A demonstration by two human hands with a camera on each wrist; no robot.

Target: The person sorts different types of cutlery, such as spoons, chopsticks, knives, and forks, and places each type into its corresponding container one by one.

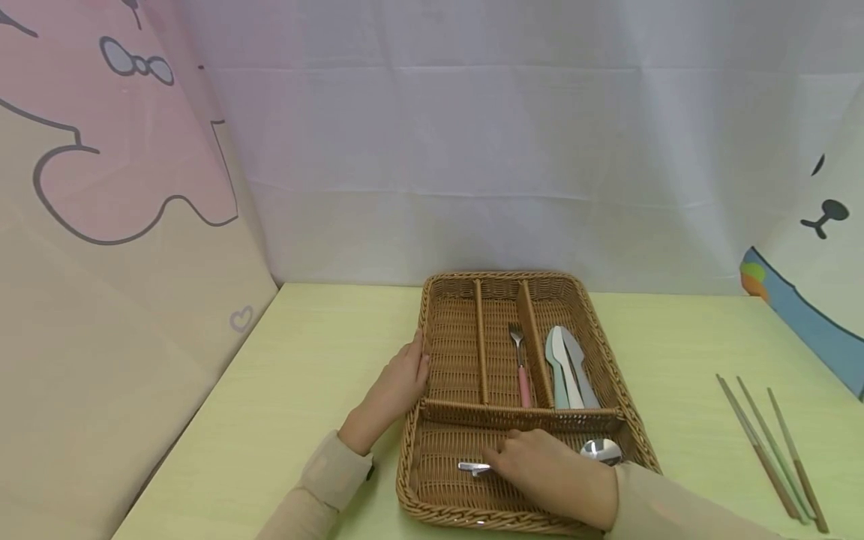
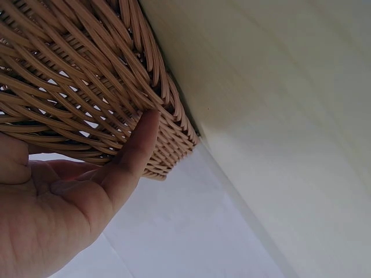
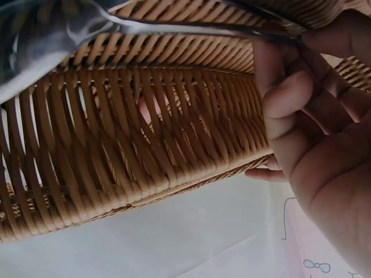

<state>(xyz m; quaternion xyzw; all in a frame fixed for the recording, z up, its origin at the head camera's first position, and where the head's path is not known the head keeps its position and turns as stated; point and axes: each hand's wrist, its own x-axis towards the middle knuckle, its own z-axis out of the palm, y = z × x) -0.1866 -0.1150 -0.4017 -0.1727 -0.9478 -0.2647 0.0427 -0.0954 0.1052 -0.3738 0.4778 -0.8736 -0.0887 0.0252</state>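
A brown wicker cutlery basket [image 1: 481, 345] with several compartments sits on the table. My left hand [image 1: 397, 379] holds its left rim; in the left wrist view one finger [image 2: 136, 145] lies along the outer woven wall. Over the front compartment, my right hand [image 1: 540, 469] grips a metal spoon [image 1: 601, 451] by its handle, the bowl pointing right. The spoon [image 3: 40, 49] crosses the top of the right wrist view, its handle between finger and thumb of the right hand [image 3: 330, 150]. Whether a second handle lies beneath that hand cannot be told.
A fork [image 1: 523, 375] with a pink handle lies in the middle back compartment. The right back compartment holds green, white and grey knife-like pieces [image 1: 565, 367]. Several chopsticks [image 1: 776, 450] lie on the table [image 1: 324, 337] to the right. Fabric walls [image 1: 472, 150] enclose the table.
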